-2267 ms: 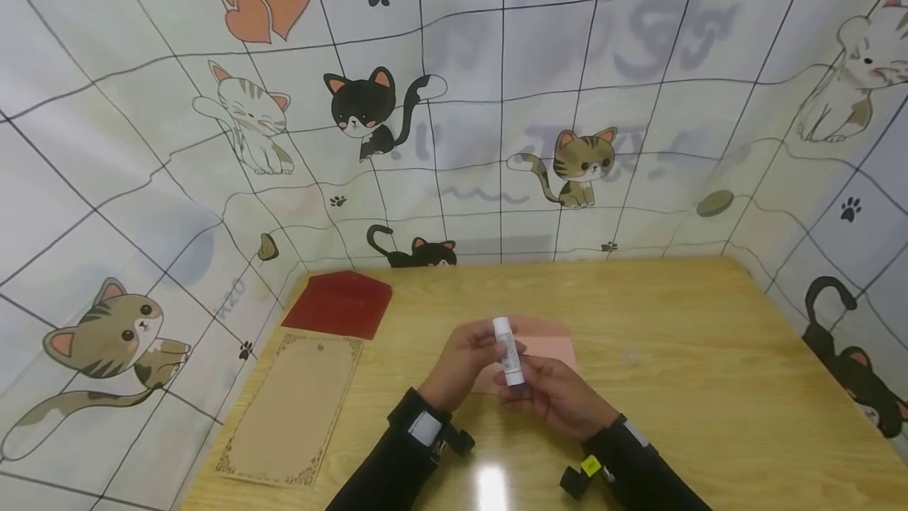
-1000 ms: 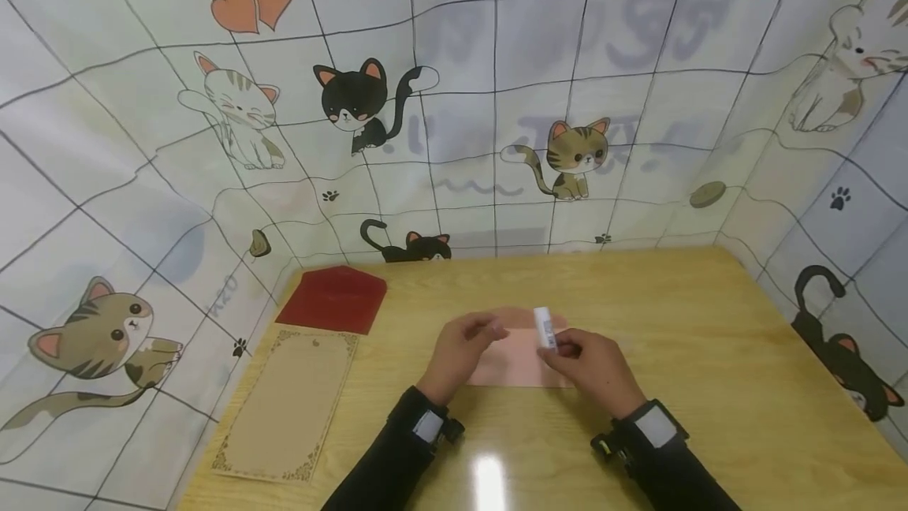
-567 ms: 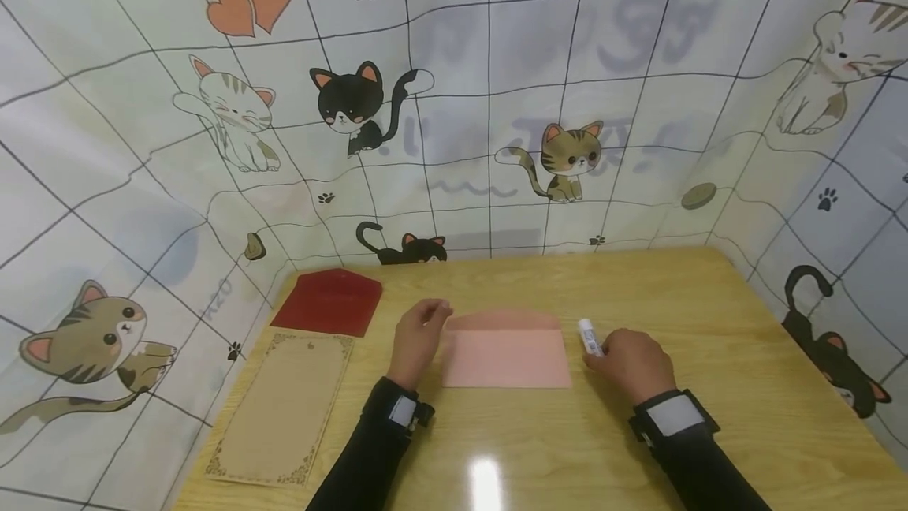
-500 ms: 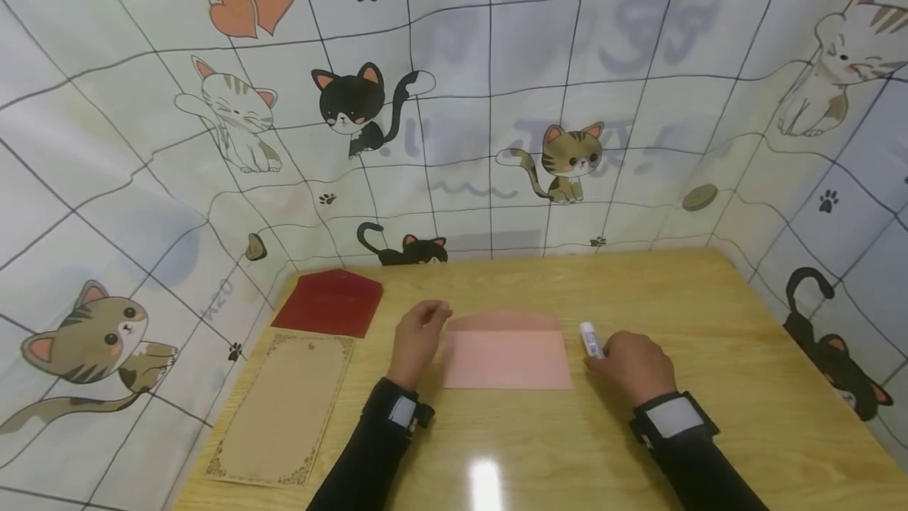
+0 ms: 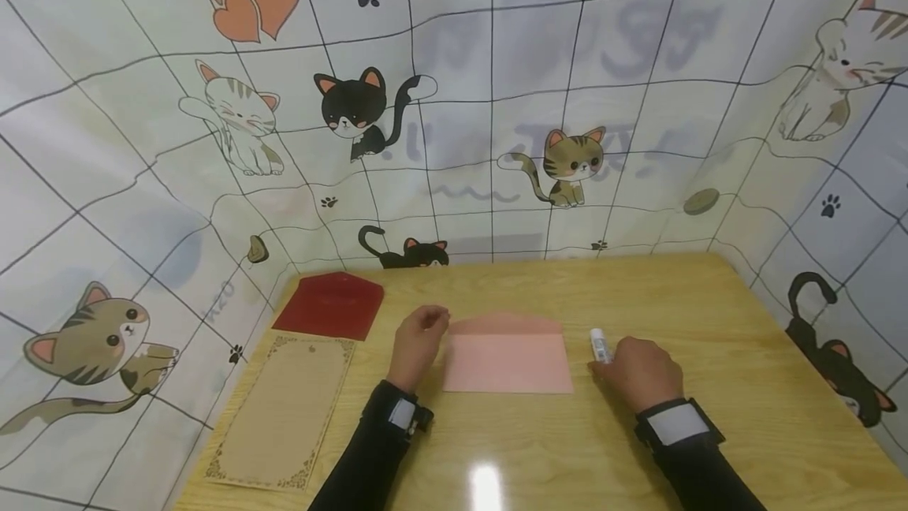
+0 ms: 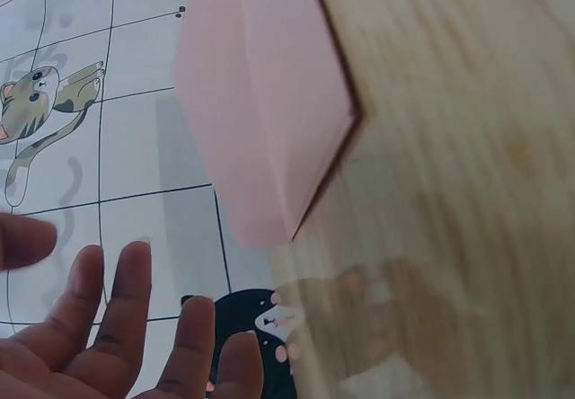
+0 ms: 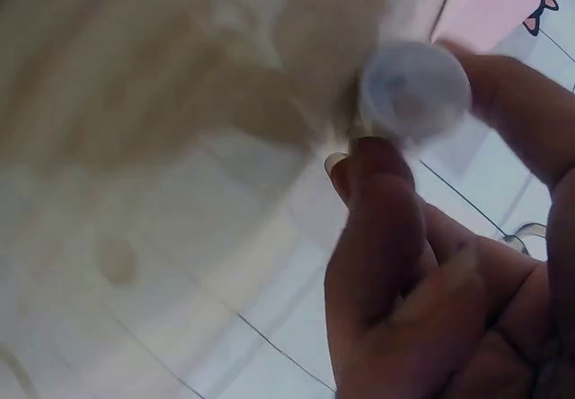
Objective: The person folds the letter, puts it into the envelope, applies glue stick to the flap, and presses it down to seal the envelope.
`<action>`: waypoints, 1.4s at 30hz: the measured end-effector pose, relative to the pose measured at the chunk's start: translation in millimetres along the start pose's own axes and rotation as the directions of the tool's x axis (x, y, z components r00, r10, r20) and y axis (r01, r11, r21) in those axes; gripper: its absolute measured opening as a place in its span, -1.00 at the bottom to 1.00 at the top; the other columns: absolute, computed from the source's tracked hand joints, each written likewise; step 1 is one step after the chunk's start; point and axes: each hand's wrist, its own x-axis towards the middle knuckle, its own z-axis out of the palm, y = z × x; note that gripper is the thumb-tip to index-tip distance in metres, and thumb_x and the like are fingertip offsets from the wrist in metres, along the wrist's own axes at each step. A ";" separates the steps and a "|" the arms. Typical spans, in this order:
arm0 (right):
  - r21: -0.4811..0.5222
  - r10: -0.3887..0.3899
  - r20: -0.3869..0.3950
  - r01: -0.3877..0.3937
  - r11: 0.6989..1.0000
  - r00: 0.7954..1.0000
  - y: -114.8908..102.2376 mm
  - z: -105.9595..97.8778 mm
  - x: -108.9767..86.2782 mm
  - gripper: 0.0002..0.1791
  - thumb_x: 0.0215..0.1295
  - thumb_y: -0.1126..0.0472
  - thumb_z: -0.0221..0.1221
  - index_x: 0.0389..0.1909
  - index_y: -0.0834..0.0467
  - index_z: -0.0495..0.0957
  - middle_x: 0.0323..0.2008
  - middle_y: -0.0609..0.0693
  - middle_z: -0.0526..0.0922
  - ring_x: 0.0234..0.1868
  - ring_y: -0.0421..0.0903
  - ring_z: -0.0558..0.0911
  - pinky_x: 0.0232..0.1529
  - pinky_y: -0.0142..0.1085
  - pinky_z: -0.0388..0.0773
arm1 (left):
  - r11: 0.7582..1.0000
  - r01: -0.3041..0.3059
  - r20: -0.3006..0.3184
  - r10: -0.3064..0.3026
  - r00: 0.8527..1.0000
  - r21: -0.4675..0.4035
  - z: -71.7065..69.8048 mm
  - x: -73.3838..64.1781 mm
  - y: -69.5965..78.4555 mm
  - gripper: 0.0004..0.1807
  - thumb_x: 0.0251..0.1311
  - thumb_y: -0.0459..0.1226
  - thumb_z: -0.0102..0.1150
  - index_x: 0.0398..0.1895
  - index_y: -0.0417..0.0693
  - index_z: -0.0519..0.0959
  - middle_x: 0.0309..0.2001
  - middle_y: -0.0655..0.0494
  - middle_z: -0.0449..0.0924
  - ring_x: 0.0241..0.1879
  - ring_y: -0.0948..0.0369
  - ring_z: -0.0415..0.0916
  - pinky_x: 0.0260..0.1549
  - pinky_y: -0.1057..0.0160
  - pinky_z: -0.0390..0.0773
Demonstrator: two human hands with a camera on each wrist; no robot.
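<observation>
A pink envelope with its flap raised lies mid-table in the head view. Beside its left edge hovers my left hand, holding nothing, its fingers loosely bent and spread in the left wrist view. To the right of the envelope, my right hand pinches a small white glue stick between thumb and fingers. The glue stick leans, its upper end pointing away from me. In the right wrist view its round end shows between the fingertips. My hand hides the lower part of the tube.
A dark red envelope lies at the table's back left. In front of it is a tan sheet with an ornate border. A cat-patterned cloth surrounds the wooden table at the back and sides.
Both hands were at the glue stick above the envelope. My left hand has let go and moved left; my right hand has carried the glue stick right, uncovering the envelope.
</observation>
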 end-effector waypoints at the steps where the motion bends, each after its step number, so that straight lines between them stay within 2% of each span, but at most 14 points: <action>1: -0.019 -0.018 -0.036 0.017 1.000 0.999 -0.8 -1.4 0.2 -0.39 0.10 -0.21 0.42 -0.82 0.07 0.39 -0.78 -0.13 0.28 -0.71 -0.16 0.27 -0.75 -0.31 0.15 | 1.000 -0.008 0.003 0.008 1.000 0.016 0.0 -0.9 0.1 -0.72 0.37 -0.10 0.24 0.07 0.09 0.66 0.08 0.11 0.71 0.20 0.06 0.58 0.17 -0.04 0.59; 4: -0.084 -0.127 -0.162 0.115 0.990 0.979 -11.0 -8.2 5.6 -0.40 0.05 -0.23 0.48 -0.75 0.11 0.43 -0.75 -0.08 0.32 -0.70 -0.13 0.31 -0.78 -0.30 0.16 | 0.988 -0.063 0.036 0.059 0.998 0.140 0.5 -1.0 3.7 -0.60 0.28 -0.15 0.33 0.18 0.09 0.61 0.21 0.07 0.65 0.31 0.01 0.52 0.28 -0.09 0.53; 6: -0.131 -0.245 -0.203 0.222 0.966 0.948 -22.0 -8.2 16.0 -0.46 -0.01 -0.19 0.52 -0.52 0.22 0.59 -0.59 0.07 0.54 -0.56 0.02 0.52 -0.72 -0.18 0.39 | 0.941 -0.153 0.080 0.135 0.988 0.303 4.0 2.3 7.6 -0.42 0.20 -0.12 0.43 0.30 0.07 0.53 0.32 0.02 0.57 0.39 -0.04 0.45 0.35 -0.12 0.47; 8: -0.163 -0.355 -0.167 0.329 0.930 0.920 -35.9 -4.5 27.3 -0.31 -0.05 -0.16 0.56 -0.09 0.30 0.64 -0.20 0.25 0.70 -0.18 0.20 0.68 -0.37 0.01 0.66 | 0.838 -0.263 0.144 0.220 0.965 0.478 11.8 7.4 10.1 -0.20 0.10 -0.04 0.52 0.41 0.06 0.43 0.43 -0.02 0.46 0.47 -0.09 0.35 0.40 -0.17 0.40; 11: -0.174 -0.464 -0.035 0.451 0.875 0.885 -54.0 7.8 39.5 0.09 -0.10 -0.14 0.59 0.42 0.26 0.37 0.34 0.33 0.50 0.36 0.36 0.47 0.24 0.30 0.48 | 0.653 -0.393 0.254 0.302 0.919 0.647 28.5 12.1 12.3 0.08 -0.09 0.06 0.63 0.52 0.06 0.29 0.53 -0.02 0.32 0.56 -0.17 0.18 0.40 -0.31 0.34; 13: -0.159 -0.493 0.047 0.494 0.855 0.869 -63.9 14.2 42.1 0.17 -0.10 -0.12 0.60 0.51 0.21 0.27 0.44 0.29 0.42 0.47 0.34 0.37 0.35 0.37 0.34 | 0.570 -0.445 0.317 0.314 0.895 0.690 39.1 11.8 12.1 0.12 -0.11 0.06 0.63 0.55 0.08 0.24 0.55 0.01 0.29 0.59 -0.17 0.10 0.40 -0.37 0.29; 15: -0.164 -0.514 0.105 0.524 0.836 0.852 -70.1 20.4 42.8 0.16 -0.08 -0.10 0.59 0.52 0.19 0.25 0.43 0.26 0.44 0.47 0.30 0.39 0.38 0.40 0.28 | 0.523 -0.478 0.369 0.305 0.878 0.706 47.0 9.3 11.7 0.10 -0.09 0.04 0.61 0.55 0.08 0.25 0.52 0.05 0.34 0.59 -0.13 0.13 0.41 -0.36 0.28; 18: -0.167 -0.532 0.163 0.555 0.815 0.831 -76.4 27.6 41.5 0.06 -0.01 -0.06 0.56 0.49 0.19 0.30 0.36 0.22 0.53 0.40 0.24 0.48 0.38 0.38 0.30 | 0.496 -0.510 0.415 0.296 0.860 0.703 53.4 3.6 11.0 -0.02 -0.01 -0.03 0.57 0.51 0.03 0.32 0.41 0.05 0.49 0.50 -0.03 0.32 0.45 -0.22 0.31; 21: -0.168 -0.557 0.197 0.587 0.792 0.807 -81.3 33.8 38.3 -0.12 0.10 0.04 0.49 0.45 0.13 0.38 0.27 0.17 0.60 0.26 0.18 0.60 0.29 0.24 0.49 | 0.470 -0.529 0.426 0.313 0.849 0.707 56.6 -3.5 9.6 -0.21 0.09 -0.07 0.51 0.41 -0.01 0.44 0.24 0.05 0.61 0.28 0.06 0.55 0.39 -0.02 0.46; 27: -0.093 -0.619 0.231 0.650 0.754 0.751 -94.8 43.4 30.2 -0.57 0.32 0.25 0.28 0.21 0.13 0.58 0.12 0.13 0.70 0.09 0.15 0.71 0.05 0.04 0.68 | 0.345 -0.580 0.453 0.384 0.804 0.738 63.1 -21.9 13.0 -0.76 0.36 -0.19 0.23 0.04 0.01 0.66 -0.15 0.14 0.67 -0.18 0.20 0.65 -0.14 0.26 0.69; 30: -0.092 -0.621 0.276 0.663 0.743 0.734 -100.1 44.9 23.5 -0.61 0.44 0.24 0.17 0.23 0.21 0.57 0.24 0.17 0.65 0.20 0.21 0.67 0.13 0.08 0.65 | 0.334 -0.613 0.505 0.358 0.785 0.716 68.2 -31.2 16.7 -0.77 0.39 -0.21 0.14 -0.01 -0.01 0.70 -0.16 0.18 0.68 -0.18 0.22 0.67 -0.22 0.29 0.71; 34: -0.173 -0.600 0.286 0.657 0.734 0.747 -103.5 46.8 15.3 -0.57 0.50 0.25 0.11 0.34 0.20 0.51 0.35 0.15 0.57 0.29 0.20 0.61 0.10 0.08 0.67 | 0.328 -0.603 0.530 0.290 0.797 0.728 73.7 -36.0 19.3 -0.63 0.40 -0.20 0.10 0.19 -0.08 0.65 0.15 0.12 0.70 0.15 0.17 0.67 0.04 0.25 0.70; 39: -0.289 -0.613 0.266 0.668 0.686 0.744 -98.6 47.6 10.8 -0.59 0.51 0.26 0.09 0.32 0.18 0.53 0.32 0.14 0.60 0.25 0.15 0.64 0.12 0.11 0.64 | 0.228 -0.590 0.539 0.252 0.804 0.774 70.4 -38.4 18.7 -0.61 0.49 -0.26 -0.02 0.27 -0.15 0.59 0.28 -0.01 0.64 0.24 0.11 0.63 0.00 0.20 0.72; 42: -0.313 -0.628 0.265 0.681 0.662 0.732 -86.5 45.6 12.6 -0.60 0.50 0.29 0.09 0.29 0.23 0.54 0.28 0.18 0.63 0.23 0.15 0.65 0.19 0.12 0.60 | 0.211 -0.575 0.514 0.281 0.810 0.790 60.8 -40.5 14.2 -0.65 0.49 -0.32 -0.03 0.18 -0.20 0.63 0.20 -0.05 0.69 0.14 0.08 0.70 -0.13 0.19 0.76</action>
